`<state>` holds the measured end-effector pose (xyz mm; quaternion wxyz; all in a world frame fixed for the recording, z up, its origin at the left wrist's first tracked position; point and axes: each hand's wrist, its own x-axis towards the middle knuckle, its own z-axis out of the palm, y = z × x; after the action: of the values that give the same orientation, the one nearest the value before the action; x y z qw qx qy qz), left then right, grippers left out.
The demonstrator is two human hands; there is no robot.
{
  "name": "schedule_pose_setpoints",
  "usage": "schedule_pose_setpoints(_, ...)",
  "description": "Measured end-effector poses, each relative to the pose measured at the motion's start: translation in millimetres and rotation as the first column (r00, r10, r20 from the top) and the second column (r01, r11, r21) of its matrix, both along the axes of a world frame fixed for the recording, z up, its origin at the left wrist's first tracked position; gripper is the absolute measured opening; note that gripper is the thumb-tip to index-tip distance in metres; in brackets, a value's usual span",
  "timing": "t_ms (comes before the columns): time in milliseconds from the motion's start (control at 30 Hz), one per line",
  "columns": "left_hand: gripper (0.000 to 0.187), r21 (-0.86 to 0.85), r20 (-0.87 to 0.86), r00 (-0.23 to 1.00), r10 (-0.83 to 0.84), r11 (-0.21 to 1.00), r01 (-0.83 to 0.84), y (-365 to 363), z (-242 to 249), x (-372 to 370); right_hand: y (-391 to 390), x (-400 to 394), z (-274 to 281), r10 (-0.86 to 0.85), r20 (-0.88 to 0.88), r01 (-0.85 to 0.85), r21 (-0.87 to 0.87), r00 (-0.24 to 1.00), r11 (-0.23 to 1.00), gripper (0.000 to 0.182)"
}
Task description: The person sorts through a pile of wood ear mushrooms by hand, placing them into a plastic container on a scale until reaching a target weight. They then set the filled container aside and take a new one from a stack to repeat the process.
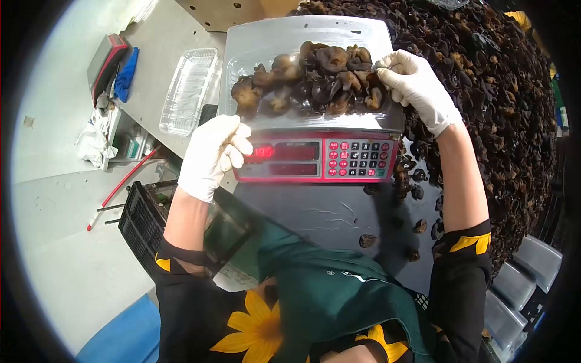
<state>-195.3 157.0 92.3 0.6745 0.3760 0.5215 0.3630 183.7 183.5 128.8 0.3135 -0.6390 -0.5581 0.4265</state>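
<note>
At 12 o'clock, on the wide, shiny metal pan (272, 30) of a red-framed digital scale (357, 160), lies a heap of wet, dark brown frilled fungus pieces (333, 78), seemingly within a thin, clear plastic tray. The white-gloved right hand (417, 88), at 2 o'clock, has thumb and forefinger drawn close at the heap's right end; whether they pinch a piece or the tray rim, I cannot tell. The white-gloved left hand (216, 151), at 10 o'clock, is loosely curled and half open, with nothing visible in it.

Slippery surfaces are the main risk: a tug from the right could spill pieces over the pan's lip. Pressing on the pan would falsify the weight — and the left hand, beside the glowing red digits (263, 152), could hide part of the reading.

Edges crowd the right side: a tall brown mound (502, 121) at 3 o'clock comes close to the pan, so a swinging elbow could start a slide. Room looks better at 6 o'clock, over the dark grey tabletop (302, 209), though stray pieces (367, 241) lie at 4 — and toward 10:30, where a rectangular, see-through plastic container (189, 91) stands.
</note>
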Motion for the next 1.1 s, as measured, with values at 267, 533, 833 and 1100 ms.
schedule_pose_setpoints(267,0.023,0.050,-0.094,0.995,0.040,0.998,-0.036,-19,27,-20,-16,-31,12,-0.030,-0.127,0.052,0.170,0.991,0.984,0.010)
schedule_pose_setpoints(533,0.023,0.077,-0.165,0.979,0.119,0.991,-0.107,-15,33,-55,-63,-69,21,-0.110,-0.454,0.098,-0.051,0.884,0.994,0.005)
schedule_pose_setpoints(833,0.024,0.217,-0.453,0.875,0.170,0.973,-0.077,6,42,-72,-142,-126,-20,-0.154,-0.727,0.054,-0.160,0.669,0.986,0.022)
schedule_pose_setpoints(1100,0.021,0.257,-0.445,0.888,0.119,0.967,-0.001,17,46,-64,-149,-121,-18,-0.181,-0.731,0.139,-0.119,0.658,0.983,0.023)
